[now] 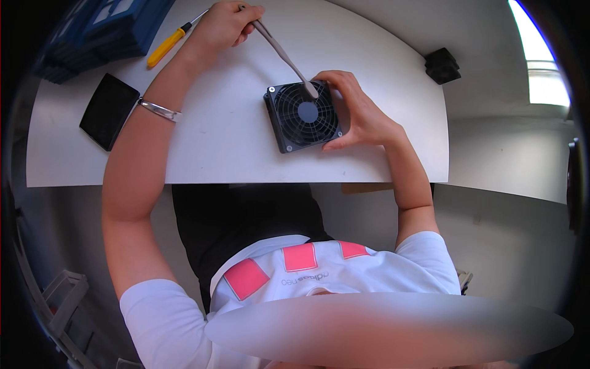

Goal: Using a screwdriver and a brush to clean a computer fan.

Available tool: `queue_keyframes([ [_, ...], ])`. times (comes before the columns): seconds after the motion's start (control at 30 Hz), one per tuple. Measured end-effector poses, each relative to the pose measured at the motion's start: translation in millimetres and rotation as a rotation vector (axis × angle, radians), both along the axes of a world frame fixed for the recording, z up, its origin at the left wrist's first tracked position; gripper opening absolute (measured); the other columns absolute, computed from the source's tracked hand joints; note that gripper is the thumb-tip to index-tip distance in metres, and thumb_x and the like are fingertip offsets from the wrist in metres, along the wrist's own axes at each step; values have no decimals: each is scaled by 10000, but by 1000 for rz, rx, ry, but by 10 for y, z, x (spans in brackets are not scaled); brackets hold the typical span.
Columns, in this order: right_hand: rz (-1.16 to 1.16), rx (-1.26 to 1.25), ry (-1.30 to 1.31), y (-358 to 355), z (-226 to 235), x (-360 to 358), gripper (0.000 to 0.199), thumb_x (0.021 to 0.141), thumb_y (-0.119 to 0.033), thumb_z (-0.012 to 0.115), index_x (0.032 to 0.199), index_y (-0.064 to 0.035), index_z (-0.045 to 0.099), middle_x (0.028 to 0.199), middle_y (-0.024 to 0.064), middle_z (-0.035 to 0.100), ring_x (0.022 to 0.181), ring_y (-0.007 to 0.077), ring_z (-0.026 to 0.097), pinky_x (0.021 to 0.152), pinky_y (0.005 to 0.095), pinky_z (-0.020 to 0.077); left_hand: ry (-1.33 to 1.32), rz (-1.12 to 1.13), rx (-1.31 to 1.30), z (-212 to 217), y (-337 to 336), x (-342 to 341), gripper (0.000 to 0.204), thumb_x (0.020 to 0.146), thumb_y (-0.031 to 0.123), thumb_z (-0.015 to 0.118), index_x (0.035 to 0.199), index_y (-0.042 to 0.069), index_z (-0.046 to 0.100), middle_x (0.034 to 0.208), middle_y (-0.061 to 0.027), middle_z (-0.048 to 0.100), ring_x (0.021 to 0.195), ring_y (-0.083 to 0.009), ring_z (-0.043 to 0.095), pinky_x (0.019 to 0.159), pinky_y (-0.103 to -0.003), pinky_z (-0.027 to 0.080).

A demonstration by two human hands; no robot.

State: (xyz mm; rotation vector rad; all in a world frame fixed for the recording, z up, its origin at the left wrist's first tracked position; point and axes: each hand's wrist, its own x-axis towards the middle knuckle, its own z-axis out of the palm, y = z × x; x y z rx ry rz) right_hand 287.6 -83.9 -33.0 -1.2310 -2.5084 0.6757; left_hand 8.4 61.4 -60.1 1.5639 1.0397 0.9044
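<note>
A square black cooling fan (pixel 289 111) with a round wire-like grille and a grey hub lies on the white table in front of me. Silver screws show at three of its corners; the upper right corner is covered by my fingers. My right hand (pixel 362 114) grips the fan's right side, thumb at the lower edge and fingers at the top. Raised at the far left, my left hand (pixel 230 24) is closed around the end of a grey-brown toothbrush (pixel 279 50). The brush slants down to the right, and its oval head is over the upper part of the grille.
A yellow-handled screwdriver (pixel 166 50) lies left of my left forearm. Nearer me is a black flat phone-like device (pixel 110 111). Stacked blue plastic bins (pixel 114 34) stand at the far left. Another black square object (pixel 442 66) sits beyond the right edge of the white table (pixel 221 154).
</note>
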Motion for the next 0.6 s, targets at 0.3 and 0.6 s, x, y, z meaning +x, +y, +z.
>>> queue_keyframes([
  [0.3, 5, 32, -3, 10, -46, 35, 1204, 479, -580, 930, 1445, -136, 366, 1405, 147, 402, 1331, 364, 405, 1126, 503, 405, -45, -18, 37, 3, 32, -11, 339, 986, 361, 611, 768, 103, 580, 622, 53, 452, 545, -37, 389, 509, -190, 310],
  [0.6, 10, 36, -27, 7, -32, 24, 1176, 536, -596, 911, 1424, -61, 356, 1393, 177, 419, 1338, 365, 375, 1151, 471, 367, -35, -11, 62, -22, 35, -34, 337, 989, 372, 608, 794, 98, 602, 628, 50, 475, 550, -28, 416, 507, -173, 318],
])
